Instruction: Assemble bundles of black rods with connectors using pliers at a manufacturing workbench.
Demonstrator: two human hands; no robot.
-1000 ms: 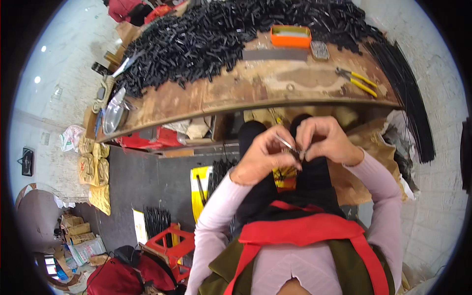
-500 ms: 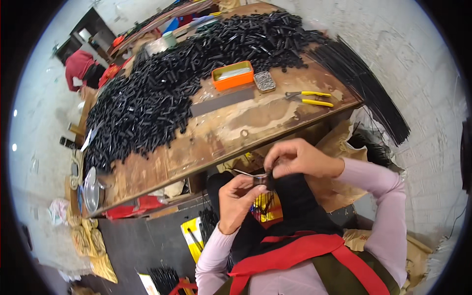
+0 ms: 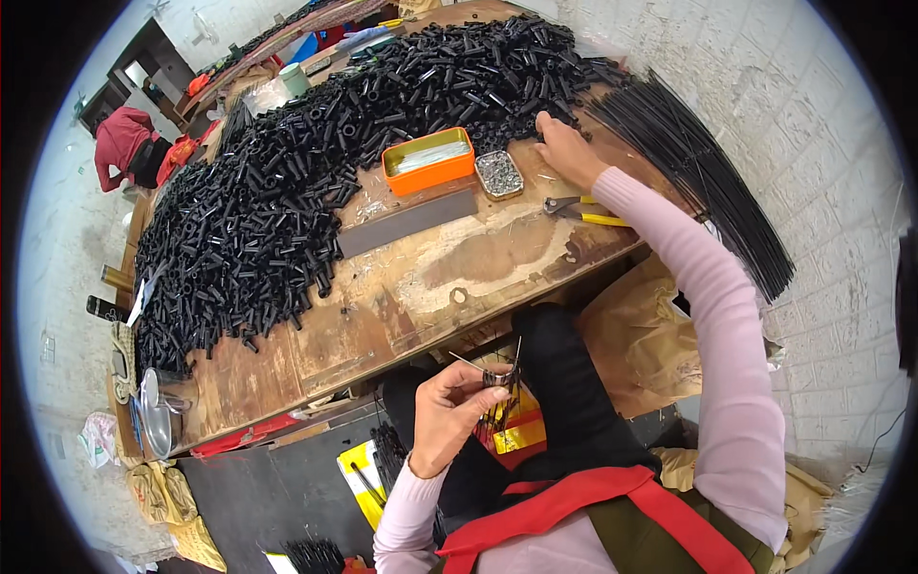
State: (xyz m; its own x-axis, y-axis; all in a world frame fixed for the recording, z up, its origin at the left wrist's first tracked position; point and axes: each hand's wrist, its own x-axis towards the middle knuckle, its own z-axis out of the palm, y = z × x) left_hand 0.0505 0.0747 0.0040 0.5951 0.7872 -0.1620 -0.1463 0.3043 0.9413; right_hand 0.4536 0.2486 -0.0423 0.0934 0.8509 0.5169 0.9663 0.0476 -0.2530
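Observation:
My left hand is above my lap, thumb and fingers closed on a small dark ring-shaped part. Two thin rods stick up from around it, and more dark strands hang below. Stretched far out over the bench, my right hand is at the right end of a big heap of short black tubes. Its thumb and index finger look apart, with small black pieces close by; nothing shows between them. Just below that wrist lie yellow-handled pliers, partly covered by the sleeve.
Left of my right hand are an orange box of thin pale sticks and a tin of small metal bits. A grey flat bar lies before them. Long black rods overhang the bench's right end. Another person bends over at far left.
My right hand has left the part by my left hand and reached forward to the heap's right end. My left hand keeps its hold. The view has shifted slightly.

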